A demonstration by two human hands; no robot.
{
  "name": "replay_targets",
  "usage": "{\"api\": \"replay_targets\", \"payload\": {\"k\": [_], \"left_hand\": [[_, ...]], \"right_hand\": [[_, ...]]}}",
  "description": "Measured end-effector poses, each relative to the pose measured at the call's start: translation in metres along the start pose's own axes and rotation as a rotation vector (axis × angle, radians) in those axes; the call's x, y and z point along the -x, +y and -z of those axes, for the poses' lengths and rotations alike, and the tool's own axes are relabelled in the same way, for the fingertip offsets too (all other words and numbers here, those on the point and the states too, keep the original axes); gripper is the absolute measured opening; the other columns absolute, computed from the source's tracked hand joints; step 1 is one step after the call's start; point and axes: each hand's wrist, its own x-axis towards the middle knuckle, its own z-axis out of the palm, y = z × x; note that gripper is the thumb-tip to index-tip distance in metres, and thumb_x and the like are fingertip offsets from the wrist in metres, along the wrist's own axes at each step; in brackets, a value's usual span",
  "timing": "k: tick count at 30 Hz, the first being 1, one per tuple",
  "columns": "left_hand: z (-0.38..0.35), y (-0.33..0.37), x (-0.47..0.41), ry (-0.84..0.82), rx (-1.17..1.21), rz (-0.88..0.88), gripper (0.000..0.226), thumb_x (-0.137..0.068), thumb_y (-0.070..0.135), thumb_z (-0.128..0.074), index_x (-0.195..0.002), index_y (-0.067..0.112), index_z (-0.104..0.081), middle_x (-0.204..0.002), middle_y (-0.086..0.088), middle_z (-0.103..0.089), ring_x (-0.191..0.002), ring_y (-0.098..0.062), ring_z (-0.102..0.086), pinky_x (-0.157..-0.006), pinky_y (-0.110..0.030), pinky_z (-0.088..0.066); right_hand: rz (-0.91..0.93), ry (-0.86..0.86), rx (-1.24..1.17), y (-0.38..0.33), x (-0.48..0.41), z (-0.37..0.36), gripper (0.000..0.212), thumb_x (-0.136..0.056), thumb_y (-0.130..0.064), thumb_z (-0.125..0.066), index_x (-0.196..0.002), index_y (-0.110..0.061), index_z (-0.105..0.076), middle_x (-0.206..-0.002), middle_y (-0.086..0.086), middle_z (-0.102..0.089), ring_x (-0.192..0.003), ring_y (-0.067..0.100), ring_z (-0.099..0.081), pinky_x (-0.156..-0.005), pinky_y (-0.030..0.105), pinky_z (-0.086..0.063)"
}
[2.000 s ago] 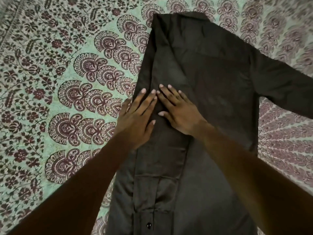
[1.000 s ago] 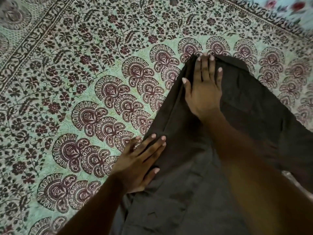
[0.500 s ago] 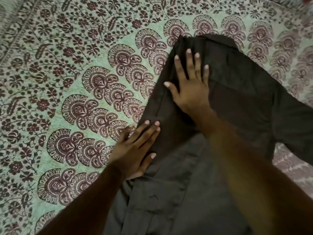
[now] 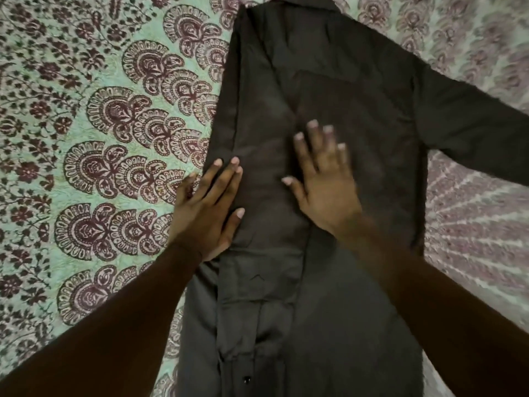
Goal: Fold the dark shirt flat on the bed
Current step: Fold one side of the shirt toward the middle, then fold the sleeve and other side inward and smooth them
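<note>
Two grips on one dark shirt [image 4: 357, 96], printed bed [image 4: 114, 124].
Left grip [image 4: 206, 213], fingers together, presses the smooth folded edge; right grip [image 4: 326, 190], fingers spread, lies beside it.

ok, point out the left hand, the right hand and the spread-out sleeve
left hand [image 4: 205, 214]: head view, back of the hand.
right hand [image 4: 326, 193]: head view, back of the hand.
sleeve [image 4: 472, 136]: head view, middle of the sleeve's cloth.

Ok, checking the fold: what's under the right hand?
The right hand rests flat on the dark shirt, across a folded-in panel's edge. Layers beneath, and the bedspread there, are hidden.
</note>
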Motion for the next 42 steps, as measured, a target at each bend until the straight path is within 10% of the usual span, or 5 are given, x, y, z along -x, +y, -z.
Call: {"api": "replay_targets", "payload": {"k": [11, 17, 25, 32, 42], "left_hand": [[0.018, 0.01, 0.037, 0.013, 0.24, -0.255, 0.078, -0.087, 0.054, -0.063, -0.153, 0.016, -0.047, -0.143, -0.014, -0.051, -0.126, -0.04, -0.052, -0.102, -0.053, -0.039], [0.019, 0.009, 0.082, -0.339, -0.001, -0.35, 0.143, -0.061, 0.096, -0.058, -0.168, 0.024, 0.005, -0.176, -0.001, 0.011, -0.163, -0.023, 0.007, -0.131, -0.051, -0.007], [0.041, 0.042, 0.078, -0.502, -0.109, -0.2, 0.151, -0.062, 0.082, -0.075, -0.164, 0.024, 0.021, -0.171, 0.001, 0.032, -0.161, -0.023, 0.019, -0.131, -0.053, -0.004], [0.065, 0.152, 0.047, -0.245, 0.285, 0.039, 0.096, -0.086, 0.05, -0.064, -0.165, 0.018, -0.021, -0.167, -0.012, -0.03, -0.155, -0.035, -0.028, -0.12, -0.062, -0.035], [0.048, 0.384, -0.114, -0.281, 0.297, -0.173, 0.089, -0.094, 0.03, -0.07, -0.165, 0.017, -0.019, -0.174, -0.006, -0.012, -0.159, -0.03, -0.019, -0.123, -0.056, -0.03]], "right_hand": [[0.225, -0.15, 0.001, -0.066, 0.165, -0.012, 0.072, -0.106, -0.051, -0.041, -0.163, -0.01, -0.026, -0.174, 0.015, -0.005, -0.161, 0.033, -0.004, -0.13, 0.052, -0.015], [0.224, -0.212, -0.038, -0.074, 0.229, -0.014, 0.081, -0.102, -0.06, -0.046, -0.165, -0.016, -0.023, -0.174, 0.013, -0.004, -0.162, 0.032, -0.002, -0.129, 0.054, -0.016], [0.308, -0.182, -0.221, -0.074, 0.282, -0.012, 0.078, -0.105, -0.059, -0.041, -0.166, -0.015, -0.02, -0.174, 0.012, -0.006, -0.162, 0.031, -0.003, -0.128, 0.053, -0.022], [-0.112, 0.109, -0.752, 0.01, 0.271, 0.022, 0.053, -0.104, -0.042, -0.055, -0.148, -0.013, -0.055, -0.153, 0.003, -0.055, -0.137, 0.019, -0.057, -0.11, 0.04, -0.052], [-0.634, 0.272, -1.121, 0.249, 0.267, 0.058, 0.041, -0.103, -0.008, -0.059, -0.144, -0.015, -0.06, -0.123, -0.005, -0.072, -0.099, -0.002, -0.07, -0.081, 0.019, -0.057]]}}
